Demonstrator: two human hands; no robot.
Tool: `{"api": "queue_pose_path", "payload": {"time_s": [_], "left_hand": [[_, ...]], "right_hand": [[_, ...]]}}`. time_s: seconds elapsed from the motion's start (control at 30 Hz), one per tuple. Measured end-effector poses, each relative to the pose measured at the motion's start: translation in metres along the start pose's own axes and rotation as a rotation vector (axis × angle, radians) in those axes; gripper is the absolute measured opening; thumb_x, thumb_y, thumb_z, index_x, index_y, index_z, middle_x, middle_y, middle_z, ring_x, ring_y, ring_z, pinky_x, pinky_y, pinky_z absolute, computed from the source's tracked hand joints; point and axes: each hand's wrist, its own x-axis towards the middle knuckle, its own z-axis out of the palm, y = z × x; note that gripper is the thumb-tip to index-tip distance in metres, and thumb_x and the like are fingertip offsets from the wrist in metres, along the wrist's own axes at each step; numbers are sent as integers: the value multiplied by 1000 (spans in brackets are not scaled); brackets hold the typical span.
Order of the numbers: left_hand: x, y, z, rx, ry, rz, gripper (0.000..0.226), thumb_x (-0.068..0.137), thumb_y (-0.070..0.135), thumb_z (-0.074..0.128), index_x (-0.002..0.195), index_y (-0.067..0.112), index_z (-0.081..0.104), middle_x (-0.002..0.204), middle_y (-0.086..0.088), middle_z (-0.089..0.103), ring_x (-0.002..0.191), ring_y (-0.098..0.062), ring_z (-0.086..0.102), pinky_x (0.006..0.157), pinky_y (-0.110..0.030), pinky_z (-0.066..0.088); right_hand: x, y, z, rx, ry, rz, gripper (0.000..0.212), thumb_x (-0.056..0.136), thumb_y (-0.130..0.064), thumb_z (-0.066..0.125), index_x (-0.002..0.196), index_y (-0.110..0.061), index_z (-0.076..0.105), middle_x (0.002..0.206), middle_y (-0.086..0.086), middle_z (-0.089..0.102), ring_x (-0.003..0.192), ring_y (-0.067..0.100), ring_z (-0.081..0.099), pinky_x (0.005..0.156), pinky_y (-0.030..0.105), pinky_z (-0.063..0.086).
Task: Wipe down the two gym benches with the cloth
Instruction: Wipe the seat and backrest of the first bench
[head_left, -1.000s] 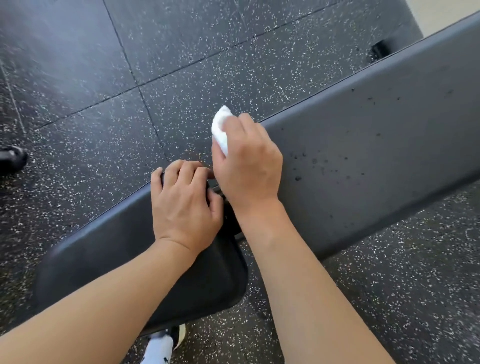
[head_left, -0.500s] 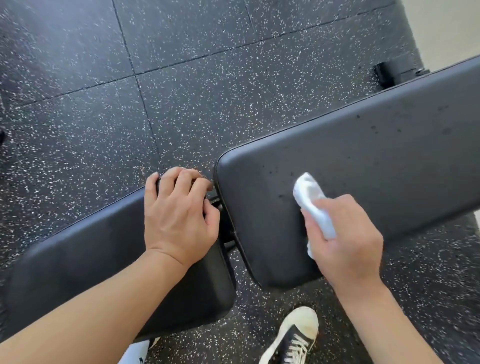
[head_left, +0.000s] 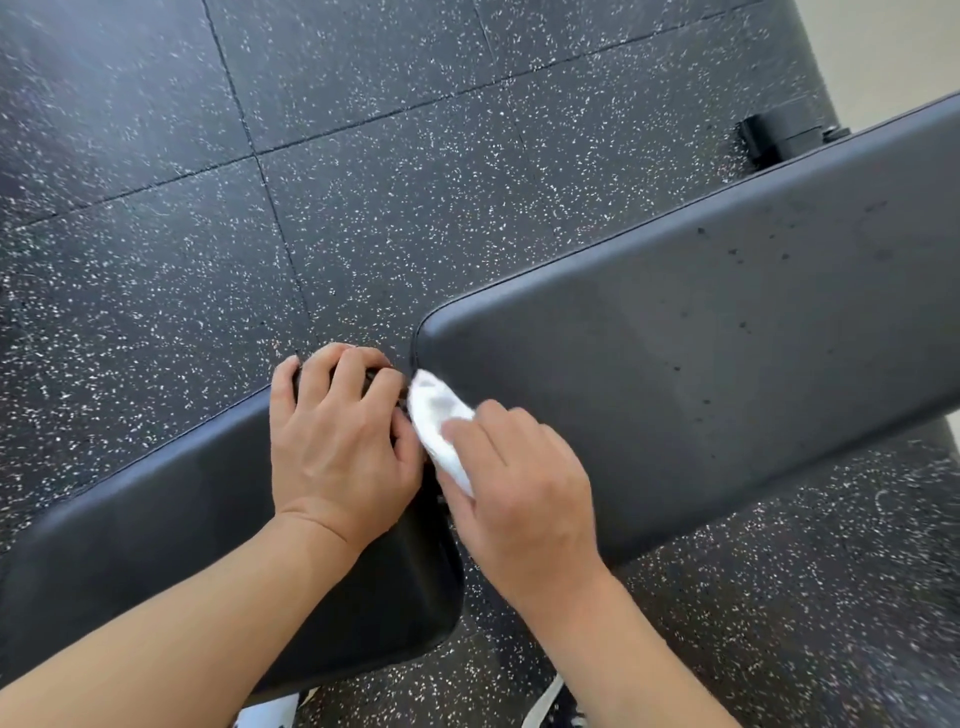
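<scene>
Running from the lower left to the right edge of the frame, two dark padded bench pads meet near the centre: the seat pad (head_left: 156, 525) on the left and the longer back pad (head_left: 701, 374) on the right, its surface dotted with small dark specks. No brand, label or writing can be read on either. One left hand (head_left: 337, 441) rests on the seat pad's upper right corner, fingers curled over the edge, gripping the pad. Just right of it, one right hand (head_left: 519, 493) is closed around a single white cloth (head_left: 439, 421), pressed at the back pad's left end beside the gap between the pads. Half a second ago the cloth sat further right on the back pad; it is now at the pad's edge, nearly touching the left hand, which has stayed put. Speckled black floor (head_left: 363, 182) tiles fill the rest, with parts of two shoes (head_left: 545, 706) at the bottom edge.
</scene>
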Motion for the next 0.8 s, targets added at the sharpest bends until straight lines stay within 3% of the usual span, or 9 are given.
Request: {"api": "queue_pose_path", "payload": {"time_s": [0.1,0.2,0.3,0.47,0.7,0.8], "left_hand": [[-1,0,0,1,2,9,20,89,24,54,97,18,71,118,-2,63,122,-36,54,115,-57,32],[0,1,1,8,9,14,21,89,25,53,96,19,71,117,-2,63,122,-36,54,114,-56,33],[-1,-1,2,2,18,12,22,90,25,50,95,18,70,118,-3,63,122,-37,54,114,-55,33],[0,0,1,8,11,21,22,90,27,49,93,19,69,118,-2,62,121,-36,53,114,-52,30],[-1,-1,1,1,11,15,22,90,26,50,93,19,70,118,-2,62,122,-36,53,114,-55,32],[-1,-1,1,-9,18,13,21,90,25,51,92,18,71,117,-2,62,121,-36,54,115,-55,32]], "right_hand": [[-35,44,-24,-28,36,7,8,100,-18,65,95,-13,68,80,2,46,67,29,44,55,46,44],[-20,78,-37,-67,157,152,15,104,-22,62,93,-12,68,78,0,48,66,26,47,56,40,44],[33,70,-25,-62,189,270,13,101,-26,63,96,-14,64,83,2,54,71,26,53,58,37,40],[98,24,11,-37,132,135,11,92,-21,70,95,-11,65,86,5,57,75,29,56,59,43,45],[-44,15,-20,36,7,121,16,102,-20,60,96,-10,72,83,4,53,67,28,46,57,43,44],[-99,35,-39,74,21,119,7,92,-7,72,88,-8,77,74,4,53,59,29,44,50,42,44]]}}
